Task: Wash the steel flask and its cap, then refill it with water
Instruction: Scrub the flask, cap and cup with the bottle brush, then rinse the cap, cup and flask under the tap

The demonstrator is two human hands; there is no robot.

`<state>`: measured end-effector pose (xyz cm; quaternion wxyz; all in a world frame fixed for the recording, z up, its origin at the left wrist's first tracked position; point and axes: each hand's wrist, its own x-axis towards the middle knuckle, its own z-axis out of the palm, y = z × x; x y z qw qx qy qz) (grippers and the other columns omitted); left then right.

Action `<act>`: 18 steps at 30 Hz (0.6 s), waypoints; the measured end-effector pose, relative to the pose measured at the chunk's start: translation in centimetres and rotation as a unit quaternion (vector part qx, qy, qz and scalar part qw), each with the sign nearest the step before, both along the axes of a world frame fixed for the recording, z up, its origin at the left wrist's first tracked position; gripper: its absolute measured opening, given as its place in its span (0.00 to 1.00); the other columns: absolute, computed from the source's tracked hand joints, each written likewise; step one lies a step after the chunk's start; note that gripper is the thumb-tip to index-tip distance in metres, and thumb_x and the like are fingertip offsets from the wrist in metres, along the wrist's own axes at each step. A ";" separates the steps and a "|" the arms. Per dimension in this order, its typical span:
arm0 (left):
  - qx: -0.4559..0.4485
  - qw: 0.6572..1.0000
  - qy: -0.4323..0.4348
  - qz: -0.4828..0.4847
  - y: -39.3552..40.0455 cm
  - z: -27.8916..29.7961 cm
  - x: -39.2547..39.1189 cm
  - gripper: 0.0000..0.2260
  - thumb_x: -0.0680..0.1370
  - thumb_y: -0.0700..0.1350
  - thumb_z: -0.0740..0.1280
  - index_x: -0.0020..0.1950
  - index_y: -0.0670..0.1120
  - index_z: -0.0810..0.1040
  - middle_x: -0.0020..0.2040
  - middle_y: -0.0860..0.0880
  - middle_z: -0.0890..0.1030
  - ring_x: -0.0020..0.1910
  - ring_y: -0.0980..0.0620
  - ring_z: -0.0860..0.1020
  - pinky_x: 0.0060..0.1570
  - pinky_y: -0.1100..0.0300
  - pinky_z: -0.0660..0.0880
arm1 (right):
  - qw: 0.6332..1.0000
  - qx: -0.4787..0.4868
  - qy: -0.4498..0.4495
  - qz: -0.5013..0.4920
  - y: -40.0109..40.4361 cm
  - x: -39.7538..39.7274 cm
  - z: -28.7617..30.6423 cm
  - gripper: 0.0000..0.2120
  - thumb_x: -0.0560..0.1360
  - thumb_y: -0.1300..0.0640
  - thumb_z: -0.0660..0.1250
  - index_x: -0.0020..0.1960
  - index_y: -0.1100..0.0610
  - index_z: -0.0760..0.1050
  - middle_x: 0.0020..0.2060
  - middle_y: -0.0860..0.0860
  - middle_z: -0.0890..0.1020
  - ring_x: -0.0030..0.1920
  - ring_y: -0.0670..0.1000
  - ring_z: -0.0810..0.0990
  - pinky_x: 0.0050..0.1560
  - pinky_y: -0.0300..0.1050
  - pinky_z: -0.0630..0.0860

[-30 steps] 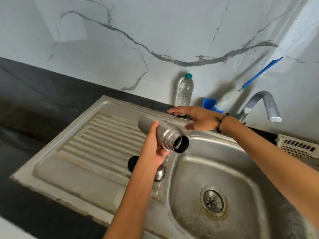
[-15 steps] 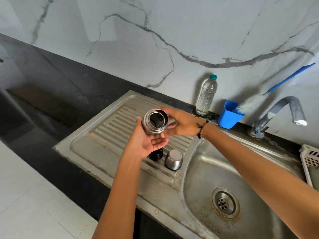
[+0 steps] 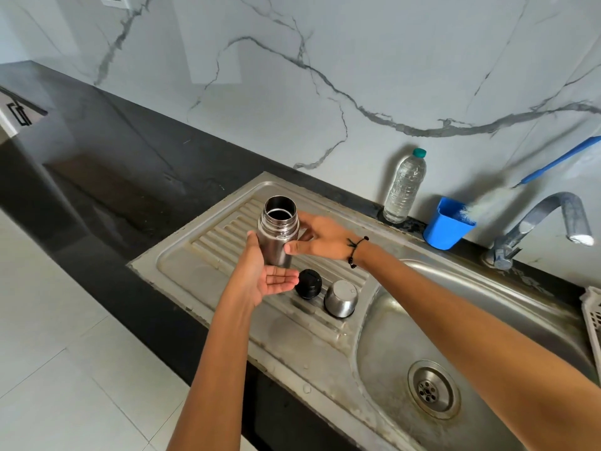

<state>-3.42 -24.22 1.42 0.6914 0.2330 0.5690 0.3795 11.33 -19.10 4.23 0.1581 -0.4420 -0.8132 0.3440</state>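
Over the ribbed draining board, the right hand (image 3: 320, 237) had its thumb and fingers curled round the steel flask (image 3: 277, 234), and that was what kept the flask standing straight up with its open mouth at the top. The left hand (image 3: 261, 276) was flat and open just under the flask, palm up with straight fingers, and its thumb side touched the flask's wall; it looked like it was there to steady the bottom, maybe so the flask could be set down or passed along safely. Right beside the left fingertips sat the black inner stopper (image 3: 309, 284) and the steel cap (image 3: 340, 298), both parked on the draining board (image 3: 208, 252), probably so they would stay close and could drip there. The sink bowl (image 3: 487, 323) was to the right, with the tap (image 3: 553, 219) at its far corner and no water running that I could see. A plastic water bottle (image 3: 405, 187) and a blue cup (image 3: 447, 227) with a bottle brush (image 3: 481, 208) stood by the wall, near enough to reach when it was time to scrub and fill.
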 end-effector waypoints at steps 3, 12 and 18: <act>0.004 1.000 0.006 0.004 0.1 0.1 -0.1 0.37 0.78 0.67 0.43 0.49 0.33 0.71 0.44 0.30 0.80 0.43 0.38 0.81 0.40 0.51 0.79 | 1.000 -0.006 -0.001 -0.008 0.2 -0.3 -0.1 0.27 0.73 0.52 0.70 0.69 0.57 0.66 0.56 0.49 0.77 0.45 0.40 0.75 0.48 0.34 0.73; 0.081 0.993 0.091 0.003 0.5 -1.4 0.3 0.33 0.80 0.64 0.45 0.71 0.39 0.65 0.39 0.39 0.83 0.35 0.46 0.83 0.31 0.58 0.78 | 0.996 -0.020 -0.031 -0.081 0.5 -0.8 -0.5 0.28 0.75 0.43 0.64 0.68 0.58 0.66 0.58 0.55 0.78 0.54 0.53 0.78 0.56 0.53 0.76; 0.172 0.972 0.137 0.088 -0.7 -2.3 0.8 0.20 0.82 0.54 0.54 0.70 0.46 0.60 0.40 0.41 0.81 0.35 0.48 0.80 0.37 0.56 0.78 | 0.994 -0.040 -0.066 -0.080 0.3 -0.7 -0.9 0.31 0.74 0.42 0.64 0.70 0.57 0.63 0.61 0.55 0.77 0.61 0.54 0.76 0.62 0.50 0.71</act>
